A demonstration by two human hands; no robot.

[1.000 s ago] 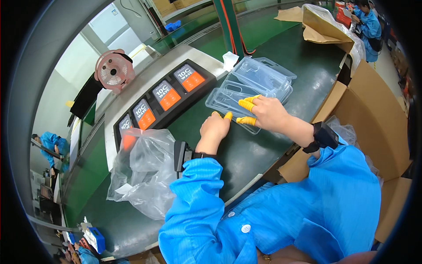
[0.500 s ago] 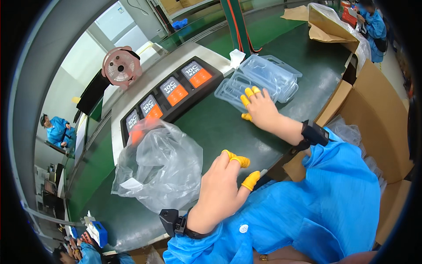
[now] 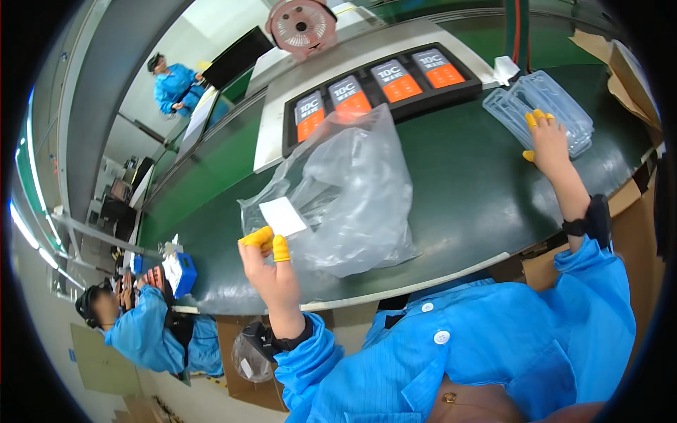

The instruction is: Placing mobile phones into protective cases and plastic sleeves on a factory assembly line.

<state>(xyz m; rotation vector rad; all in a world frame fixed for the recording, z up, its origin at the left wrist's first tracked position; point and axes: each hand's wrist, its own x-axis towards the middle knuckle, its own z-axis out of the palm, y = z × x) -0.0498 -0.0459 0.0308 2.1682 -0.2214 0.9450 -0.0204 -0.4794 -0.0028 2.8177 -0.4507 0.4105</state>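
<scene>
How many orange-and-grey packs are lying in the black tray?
4, in one row in the black tray: leftmost pack, second pack, third pack, rightmost pack. None seems hidden.

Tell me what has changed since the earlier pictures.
The left hand has moved left, from beside the clear trays to the white slip by the left edge of the clear bag; whether it grips anything is unclear. The view has turned left. The right hand stays at the trays, and the four boxes remain in the black tray.
</scene>
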